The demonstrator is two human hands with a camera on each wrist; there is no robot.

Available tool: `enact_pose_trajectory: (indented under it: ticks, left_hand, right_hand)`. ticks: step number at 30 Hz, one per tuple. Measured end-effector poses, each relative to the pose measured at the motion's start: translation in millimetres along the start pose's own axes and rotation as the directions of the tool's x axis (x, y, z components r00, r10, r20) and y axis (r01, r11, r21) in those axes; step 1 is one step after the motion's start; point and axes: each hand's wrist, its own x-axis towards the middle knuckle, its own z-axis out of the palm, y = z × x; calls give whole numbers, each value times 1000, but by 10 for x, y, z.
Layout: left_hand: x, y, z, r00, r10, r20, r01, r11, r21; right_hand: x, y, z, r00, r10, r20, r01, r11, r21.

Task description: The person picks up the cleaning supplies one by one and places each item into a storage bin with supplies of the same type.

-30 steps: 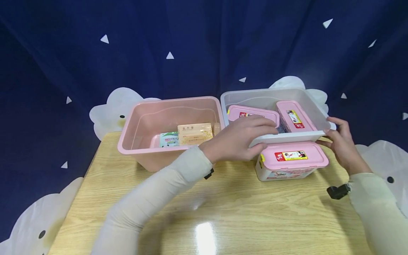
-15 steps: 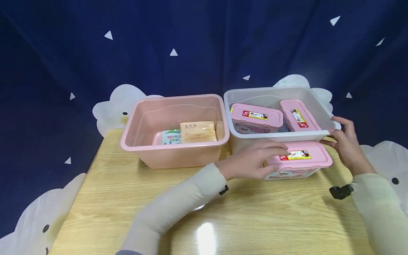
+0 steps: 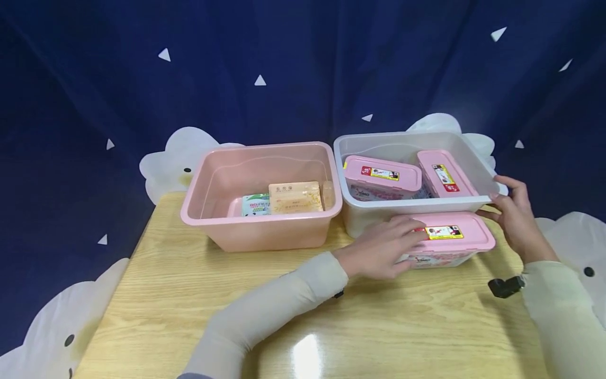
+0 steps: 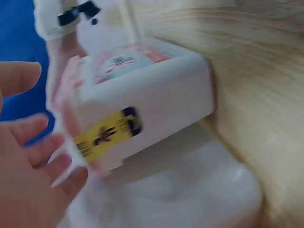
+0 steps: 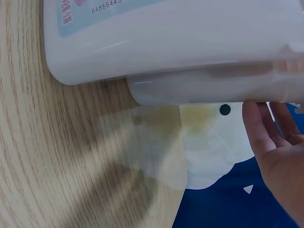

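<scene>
In front of the white bin (image 3: 362, 213) a pink-lidded white plastic box (image 3: 473, 239) stands on the wooden table. My left hand (image 3: 379, 250) reaches over its left end, fingertips overlapping the lid in the head view. In the left wrist view, the fingers of my left hand (image 4: 33, 166) are spread beside the box's end (image 4: 161, 99), which bears a yellow label. My right hand (image 3: 518, 226) holds the bin's front right corner, thumb and fingers at the rim. Two similar pink-lidded boxes, one at the left (image 3: 381, 176) and one at the right (image 3: 447, 173), lie inside the bin.
Left of the white bin stands a pink bin (image 3: 260, 231). It holds a tan package (image 3: 295, 197) and a green and white packet (image 3: 255, 205). The wooden table (image 3: 189, 295) ends at the left before a dark blue curtain (image 3: 213, 63).
My left hand has come away from the white bin's front edge, down and toward the front box's left end. My right hand has stayed at the bin's corner.
</scene>
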Motion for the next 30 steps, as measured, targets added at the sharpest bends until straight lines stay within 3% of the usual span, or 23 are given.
enact_pose_trajectory:
  ticks: [5, 9, 16, 24, 30]
  left_hand:
    - [1, 7, 284, 993, -119, 23, 117, 991, 67]
    - [5, 15, 403, 989, -145, 31, 143, 987, 75]
    - [16, 7, 369, 989, -146, 37, 143, 988, 57]
    - [5, -20, 292, 991, -129, 33, 124, 986, 115]
    - [19, -22, 355, 990, -140, 15, 138, 986, 97]
  right_hand:
    - [-16, 43, 13, 1000, 7, 4, -6, 999, -37]
    - [-35, 53, 3, 1000, -4, -10, 4, 1000, -28]
    - [-18, -12, 14, 1000, 7, -13, -8, 999, -46]
    - [-7, -25, 17, 1000, 8, -13, -8, 999, -34]
    - [-36, -19, 8, 1000, 0, -16, -1, 1000, -24]
